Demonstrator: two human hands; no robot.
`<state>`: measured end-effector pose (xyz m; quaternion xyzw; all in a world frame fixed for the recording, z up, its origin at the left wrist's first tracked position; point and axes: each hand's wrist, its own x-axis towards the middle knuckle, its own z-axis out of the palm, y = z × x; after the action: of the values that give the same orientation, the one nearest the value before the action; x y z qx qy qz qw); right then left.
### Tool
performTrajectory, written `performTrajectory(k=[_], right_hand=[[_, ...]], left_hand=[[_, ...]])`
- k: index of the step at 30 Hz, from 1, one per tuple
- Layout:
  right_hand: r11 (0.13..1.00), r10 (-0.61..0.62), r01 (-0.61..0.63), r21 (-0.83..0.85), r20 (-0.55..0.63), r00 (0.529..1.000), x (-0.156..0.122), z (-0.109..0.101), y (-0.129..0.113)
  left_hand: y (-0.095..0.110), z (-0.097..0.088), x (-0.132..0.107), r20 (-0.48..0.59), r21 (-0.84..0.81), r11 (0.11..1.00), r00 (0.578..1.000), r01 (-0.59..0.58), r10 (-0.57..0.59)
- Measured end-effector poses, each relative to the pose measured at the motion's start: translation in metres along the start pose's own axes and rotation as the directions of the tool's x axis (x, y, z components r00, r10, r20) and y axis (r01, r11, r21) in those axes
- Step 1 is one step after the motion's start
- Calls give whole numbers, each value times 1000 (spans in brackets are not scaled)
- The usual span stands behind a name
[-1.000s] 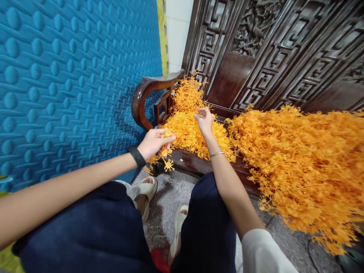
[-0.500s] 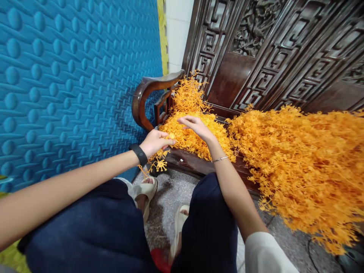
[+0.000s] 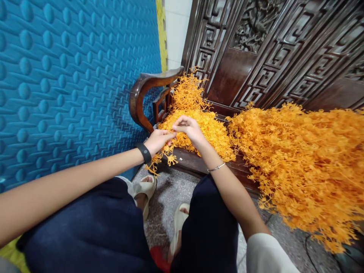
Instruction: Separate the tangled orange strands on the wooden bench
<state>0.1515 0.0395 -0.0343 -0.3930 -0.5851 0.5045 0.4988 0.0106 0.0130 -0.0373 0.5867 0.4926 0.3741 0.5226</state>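
My left hand (image 3: 160, 140), with a black band at the wrist, is closed on an orange plastic flower sprig (image 3: 170, 158) whose branched ends hang below the fingers. My right hand (image 3: 188, 129) meets the left fingertips, thumb and index finger pinched together; whatever is between them is too small or hidden to make out. Behind and beneath both hands lies a loose pile of small orange plastic pieces (image 3: 210, 132) on the seat of a dark wooden bench (image 3: 193, 163). A taller tangle of thin orange stems (image 3: 189, 93) rises beside the armrest.
A large heap of orange plastic flower sprigs (image 3: 307, 163) covers the bench to the right and hangs over its front. The curved armrest (image 3: 136, 98) stands close on the left, beside a blue textured foam mat (image 3: 71, 87). The carved backrest (image 3: 233, 72) rises behind.
My right hand has moved left and down, from hovering with outstretched fingers to a pinch at the left fingertips. My left hand has shifted slightly right with the sprig.
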Motion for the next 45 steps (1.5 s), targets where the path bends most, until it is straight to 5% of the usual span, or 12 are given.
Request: performTrajectory(k=[4, 8, 16, 23, 26, 29, 32, 35, 37, 40, 43, 45], right_hand=[[977, 113, -59, 203, -263, 958, 4, 7, 5], [940, 179, -47, 339, -370, 912, 13, 8, 12], [967, -23, 191, 171, -685, 729, 33, 25, 35], [993, -31, 108, 38, -820, 571, 54, -60, 21], [995, -87, 89, -39, -771, 631, 52, -85, 20], [966, -205, 51, -252, -634, 746, 51, -82, 27], [737, -405, 5, -676, -435, 804, 53, -72, 36], [550, -445, -29, -834, -322, 836, 54, -68, 43], [589, -423, -6, -808, -315, 849, 53, -67, 42], [803, -295, 74, -591, -286, 912, 44, -61, 32], [955, -37, 24, -295, -36, 999, 26, -46, 14], [976, 77, -38, -216, 175, 981, 11, -33, 3]], left_hand=[[7, 4, 2, -24, -87, 992, 995, -95, 93], [15, 10, 6, -109, -118, 990, 992, -74, 62], [22, 25, 14, -173, -154, 984, 983, -93, 65], [26, 33, -15, 55, -56, 988, 987, -146, 149], [26, 29, -23, 131, 28, 973, 966, -228, 223], [21, 23, -21, 126, 19, 991, 983, -135, 132], [16, 15, -15, 99, -88, 996, 994, -29, 38], [14, 6, -11, 63, -172, 985, 998, 26, -15], [15, 1, -10, 25, -203, 979, 999, 30, -25], [19, -6, -9, -32, -241, 970, 1000, -9, 1], [20, -10, -8, -80, -267, 963, 997, -40, 19], [20, -12, -6, -113, -276, 959, 993, -59, 28]])
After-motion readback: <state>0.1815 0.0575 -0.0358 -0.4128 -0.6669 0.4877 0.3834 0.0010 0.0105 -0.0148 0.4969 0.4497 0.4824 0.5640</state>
